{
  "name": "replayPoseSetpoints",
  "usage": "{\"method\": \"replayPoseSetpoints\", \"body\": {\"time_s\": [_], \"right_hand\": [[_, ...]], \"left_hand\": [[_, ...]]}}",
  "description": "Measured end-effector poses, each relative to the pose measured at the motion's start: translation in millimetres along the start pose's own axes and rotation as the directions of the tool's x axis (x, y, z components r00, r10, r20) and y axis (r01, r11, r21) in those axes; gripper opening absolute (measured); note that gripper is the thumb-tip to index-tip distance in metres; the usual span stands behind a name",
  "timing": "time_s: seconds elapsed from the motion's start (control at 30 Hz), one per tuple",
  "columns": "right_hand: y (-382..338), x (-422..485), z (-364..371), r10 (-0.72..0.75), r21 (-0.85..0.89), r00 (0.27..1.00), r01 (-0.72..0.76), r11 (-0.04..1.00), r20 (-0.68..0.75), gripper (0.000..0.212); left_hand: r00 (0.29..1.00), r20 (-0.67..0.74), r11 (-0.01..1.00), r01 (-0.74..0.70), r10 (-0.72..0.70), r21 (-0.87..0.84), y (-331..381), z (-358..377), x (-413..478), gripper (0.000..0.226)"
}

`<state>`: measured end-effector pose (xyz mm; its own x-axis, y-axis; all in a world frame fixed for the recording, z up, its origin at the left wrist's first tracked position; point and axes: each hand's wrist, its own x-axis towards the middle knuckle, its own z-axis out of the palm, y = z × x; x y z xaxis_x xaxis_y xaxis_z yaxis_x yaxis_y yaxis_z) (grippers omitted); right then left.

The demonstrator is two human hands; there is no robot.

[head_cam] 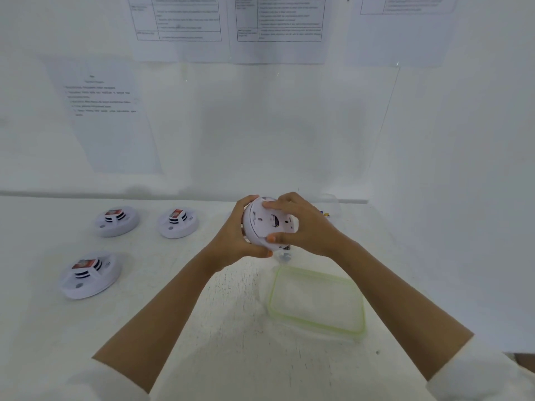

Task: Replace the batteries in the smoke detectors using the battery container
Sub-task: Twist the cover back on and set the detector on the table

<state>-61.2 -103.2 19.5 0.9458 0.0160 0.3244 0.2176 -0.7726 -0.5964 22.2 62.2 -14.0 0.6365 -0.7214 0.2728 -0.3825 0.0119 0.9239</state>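
Two hands hold one smoke detector between them, its back tilted up: left hand curled round its left rim, right hand pinching the right rim.

Staged work booth, some kind of lab or training station, not a home. White table boxed in by plain white walls along its back and right edges. Printed sheets taped to the back wall: a numbered step list on the left, and ruled tables on the sheets along the top. Text too blurred to read. Three identical smoke detectors spaced out near the table's left edge, bench-test style. Person wears white sleeves; can't tell if it's a lab coat.
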Motion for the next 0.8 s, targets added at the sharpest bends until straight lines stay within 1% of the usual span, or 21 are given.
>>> {"method": "replayPoseSetpoints", "body": {"time_s": [0.07,0.2,0.43,0.53,0.7,0.8], "right_hand": [[2,1,-5,-0.029,-0.069,0.999,0.031,0.997,0.033,0.063],[1,2,-9,-0.077,-0.195,0.997,0.082,0.977,0.030,0.064],[-2,-1,-12,-0.150,-0.333,0.987,0.160,0.929,0.054,0.065],[-4,0,-13,-0.170,-0.344,0.985,0.173,0.923,0.039,0.064],[-4,2,-11,-0.187,-0.294,0.982,0.179,0.939,0.001,0.063],[-3,3,-10,-0.188,-0.290,0.982,0.177,0.941,-0.012,0.061]], "left_hand": [[1.000,0.005,1.000,-0.004,0.004,-0.021,0,-1,0,0.103],[1.000,0.011,0.999,-0.025,0.025,-0.026,1,2,2,0.102],[0.998,0.015,0.998,-0.060,0.060,-0.004,-2,4,5,0.095],[0.998,0.013,0.998,-0.066,0.066,-0.012,0,4,6,0.096],[0.998,0.005,0.998,-0.056,0.056,-0.028,5,7,5,0.094],[0.999,0.007,0.997,-0.036,0.036,-0.070,5,8,3,0.095]]}}
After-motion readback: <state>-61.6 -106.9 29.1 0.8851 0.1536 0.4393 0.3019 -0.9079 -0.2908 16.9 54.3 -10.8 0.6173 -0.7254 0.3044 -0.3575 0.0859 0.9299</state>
